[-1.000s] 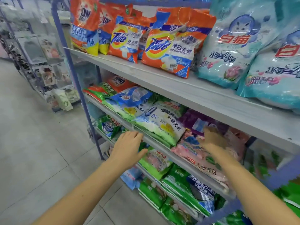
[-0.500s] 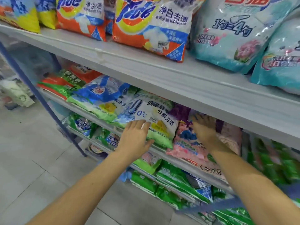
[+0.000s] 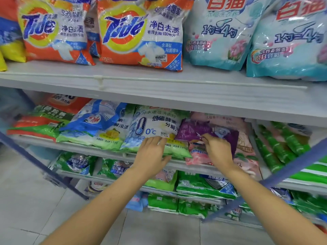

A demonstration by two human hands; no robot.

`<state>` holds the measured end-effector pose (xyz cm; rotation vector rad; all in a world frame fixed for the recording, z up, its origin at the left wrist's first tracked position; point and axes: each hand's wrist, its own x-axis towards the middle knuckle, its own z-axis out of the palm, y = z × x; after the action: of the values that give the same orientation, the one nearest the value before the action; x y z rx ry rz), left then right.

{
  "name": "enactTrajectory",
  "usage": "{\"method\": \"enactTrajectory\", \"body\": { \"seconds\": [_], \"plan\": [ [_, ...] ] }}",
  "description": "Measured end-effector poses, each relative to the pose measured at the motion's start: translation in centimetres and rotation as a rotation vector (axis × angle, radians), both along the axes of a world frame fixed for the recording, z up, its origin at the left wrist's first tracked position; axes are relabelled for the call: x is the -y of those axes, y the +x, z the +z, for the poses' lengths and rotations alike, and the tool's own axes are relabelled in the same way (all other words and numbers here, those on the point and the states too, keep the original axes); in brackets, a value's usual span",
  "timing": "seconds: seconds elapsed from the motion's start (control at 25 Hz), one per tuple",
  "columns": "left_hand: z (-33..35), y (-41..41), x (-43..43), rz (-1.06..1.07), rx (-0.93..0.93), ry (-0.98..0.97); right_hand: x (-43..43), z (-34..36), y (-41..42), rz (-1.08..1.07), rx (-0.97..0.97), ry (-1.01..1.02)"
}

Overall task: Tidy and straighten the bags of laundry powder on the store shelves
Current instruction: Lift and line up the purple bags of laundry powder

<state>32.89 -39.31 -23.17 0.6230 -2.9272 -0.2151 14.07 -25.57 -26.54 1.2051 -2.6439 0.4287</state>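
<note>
The grey top shelf [image 3: 159,82] is the biggest thing and runs from left to right. Four big bags of laundry powder stand along its front: two orange ones, the left orange bag [image 3: 53,32] and the right orange bag [image 3: 141,36], then two light blue ones, the first blue bag [image 3: 219,36] and the second blue bag [image 3: 290,46] on the far right. Under it is the middle shelf [image 3: 79,147], where the bags lie flat. From left to right there is one green and orange bag [image 3: 39,124], one blue and white bag [image 3: 95,124], one white and green bag [image 3: 155,124] with a thermometer on it, and one purple bag [image 3: 194,128] lying on one pink bag [image 3: 196,154]. The left hand [image 3: 152,154] lies on the near end of the white and green bag, its fingers straight and a little spread. The right hand [image 3: 217,151] is just beside it, not touching it, and its fingers curl and pinch the near edge of the purple bag.
</note>
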Motion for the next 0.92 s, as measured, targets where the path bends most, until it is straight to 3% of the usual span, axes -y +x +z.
{"method": "enactTrajectory", "body": {
  "seconds": [0.16, 0.32, 0.48, 0.56, 0.72, 0.92],
  "plan": [
    [1.3, 1.1, 1.2, -0.008, -0.012, 0.084, -1.6, 4.0, 2.1, -0.079, 0.319, -0.280],
    [4.5, 2.2, 0.5, -0.110, -0.208, 0.213, -3.0, 11.7, 3.8, 0.107, 0.383, -0.154],
    [9.3, 2.4, -0.5, -0.362, -0.453, 0.024, -2.5, 19.5, 7.1, 0.309, 0.208, 0.179],
    [12.6, 2.2, -0.8, -0.383, -0.436, -0.031, -1.7, 22.9, 9.1, 0.380, 0.099, 0.331],
    [17.6, 1.4, -0.1, -0.376, -0.171, 0.169, -0.1, 28.6, 11.4, 0.362, -0.226, 0.516],
    [20.1, -0.2, 0.8, -0.387, -0.421, 0.420, 2.0, 33.3, 12.1, 0.246, -0.678, 0.540]
  ]
}}
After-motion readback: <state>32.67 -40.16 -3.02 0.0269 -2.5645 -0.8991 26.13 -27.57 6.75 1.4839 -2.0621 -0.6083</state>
